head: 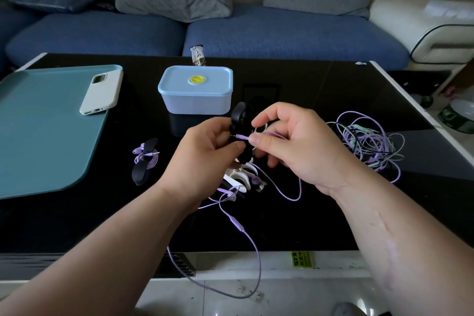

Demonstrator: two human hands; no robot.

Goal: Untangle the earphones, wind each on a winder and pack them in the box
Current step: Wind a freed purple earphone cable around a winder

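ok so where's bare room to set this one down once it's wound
Bare tabletop right of the box, behind the tangle; the teal tray is bare left of the phone. Crowded: spare winders and loose cable at centre, wound earphone left of them.

Black winder (238, 113) largely hidden in the grip — teal tray (38, 136) cropped left.

I work in dim, soft light; my glossy worktop (320, 90) mirrors the box (195, 95) just before it, edges bow.

box (196, 100) pale blue, yellow lid valve | winder (238, 113) black | cord (252, 251) lilac | tray (43, 133) teal
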